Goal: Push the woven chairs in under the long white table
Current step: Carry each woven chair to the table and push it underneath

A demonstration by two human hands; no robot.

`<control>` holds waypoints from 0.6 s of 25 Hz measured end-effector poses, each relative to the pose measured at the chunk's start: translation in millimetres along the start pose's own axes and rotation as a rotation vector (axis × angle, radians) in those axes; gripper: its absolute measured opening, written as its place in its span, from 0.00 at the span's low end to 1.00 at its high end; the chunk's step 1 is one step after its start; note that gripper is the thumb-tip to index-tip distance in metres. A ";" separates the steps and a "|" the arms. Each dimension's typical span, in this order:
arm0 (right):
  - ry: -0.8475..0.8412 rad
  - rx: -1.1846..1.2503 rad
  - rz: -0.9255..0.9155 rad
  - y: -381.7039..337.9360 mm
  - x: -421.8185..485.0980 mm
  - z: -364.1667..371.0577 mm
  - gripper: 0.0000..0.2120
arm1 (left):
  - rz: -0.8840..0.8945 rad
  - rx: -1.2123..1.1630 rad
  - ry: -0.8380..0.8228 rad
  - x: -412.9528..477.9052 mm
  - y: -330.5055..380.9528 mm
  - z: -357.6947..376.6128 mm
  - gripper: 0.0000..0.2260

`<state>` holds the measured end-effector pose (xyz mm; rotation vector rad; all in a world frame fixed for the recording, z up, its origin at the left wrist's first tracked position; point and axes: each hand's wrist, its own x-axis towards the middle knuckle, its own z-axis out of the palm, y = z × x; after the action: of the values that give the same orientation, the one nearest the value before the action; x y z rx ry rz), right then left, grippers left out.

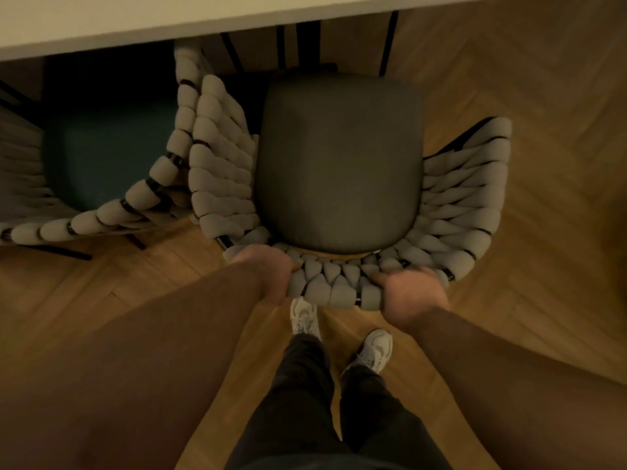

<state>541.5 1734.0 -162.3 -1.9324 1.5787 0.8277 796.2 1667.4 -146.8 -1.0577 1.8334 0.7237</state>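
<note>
A woven chair [339, 164] with a grey seat cushion and thick pale woven backrest stands right in front of me. Its front edge lies just short of the long white table [135, 18] at the top. My left hand [268, 273] grips the backrest's top rail at its left side. My right hand [409, 296] grips the same rail at its right side. A second woven chair [112, 154] with a dark teal seat stands to the left, its seat partly under the table and its woven side touching the first chair's left armrest.
Herringbone wooden floor [526, 79] lies open to the right of the chair. Thin black legs [386, 42] show under the table beyond the seat. My feet in white sneakers [305, 317] stand just behind the backrest.
</note>
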 end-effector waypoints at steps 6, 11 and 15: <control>-0.050 -0.096 0.014 11.1 6.2 -18.1 0.15 | 0.016 -0.049 -0.041 8.5 3.1 -13.0 0.38; -0.033 -0.174 -0.033 57.0 30.6 -45.7 0.14 | 0.019 -0.119 -0.010 29.3 18.0 -38.3 0.40; -0.015 -0.178 -0.055 83.7 56.5 -70.5 0.15 | -0.022 -0.162 0.018 44.3 19.4 -71.6 0.40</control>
<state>477.2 1629.2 -155.5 -2.0780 1.4794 0.9866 739.3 1602.7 -153.1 -1.1905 1.7989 0.8631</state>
